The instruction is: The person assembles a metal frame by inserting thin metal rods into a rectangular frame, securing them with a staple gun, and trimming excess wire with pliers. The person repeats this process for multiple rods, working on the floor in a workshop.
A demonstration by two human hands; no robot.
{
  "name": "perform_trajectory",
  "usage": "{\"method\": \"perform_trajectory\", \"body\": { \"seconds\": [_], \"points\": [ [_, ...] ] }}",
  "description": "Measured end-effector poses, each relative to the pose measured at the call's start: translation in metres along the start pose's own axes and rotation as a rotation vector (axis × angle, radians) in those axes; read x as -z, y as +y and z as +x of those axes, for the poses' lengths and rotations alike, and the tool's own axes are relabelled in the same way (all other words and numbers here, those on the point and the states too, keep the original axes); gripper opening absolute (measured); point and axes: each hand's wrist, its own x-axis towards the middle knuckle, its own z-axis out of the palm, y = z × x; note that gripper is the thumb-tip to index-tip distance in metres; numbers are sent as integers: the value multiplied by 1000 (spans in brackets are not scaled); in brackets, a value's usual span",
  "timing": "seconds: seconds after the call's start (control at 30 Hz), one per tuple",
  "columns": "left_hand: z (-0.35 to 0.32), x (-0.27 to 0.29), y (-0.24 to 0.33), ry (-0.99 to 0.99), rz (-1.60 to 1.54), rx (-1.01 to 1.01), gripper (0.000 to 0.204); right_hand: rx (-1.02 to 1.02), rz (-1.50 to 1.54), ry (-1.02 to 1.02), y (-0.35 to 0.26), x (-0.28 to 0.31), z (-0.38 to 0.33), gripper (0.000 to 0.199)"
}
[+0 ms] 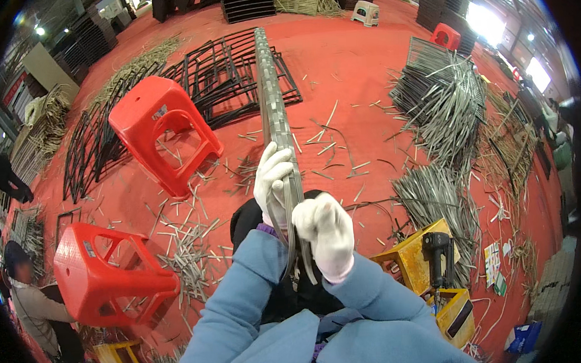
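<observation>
Both gloved hands, left hand (272,177) and right hand (327,232), clasp a woven panel (272,98)

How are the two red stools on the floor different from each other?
The upper red stool lies nearer the black metal frames, its legs pointing toward the lower right. The lower red stool lies beside a seated person and looks bigger, being closer to the camera. The lower one shows its open underside more. Both are red plastic, tipped over, with cut-out sides, among scattered strips on the red floor.
</observation>
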Motion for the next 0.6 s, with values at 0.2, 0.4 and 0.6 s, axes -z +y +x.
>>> {"method": "perform_trajectory", "body": {
  "seconds": [0.2, 0.4, 0.6],
  "points": [
    [-8, 30, 64, 151, -102, 409, 19, 301, -1291, 107, -34, 119, -123, 56],
    [-5, 59, 100, 8, -651, 1227, 20, -249, -1828, 987, -78, 295, -270, 43],
    [18, 55, 110, -129, -604, 1407, 25, -855, -2164, 925, -80, 371, -319, 59]
  ]
}}
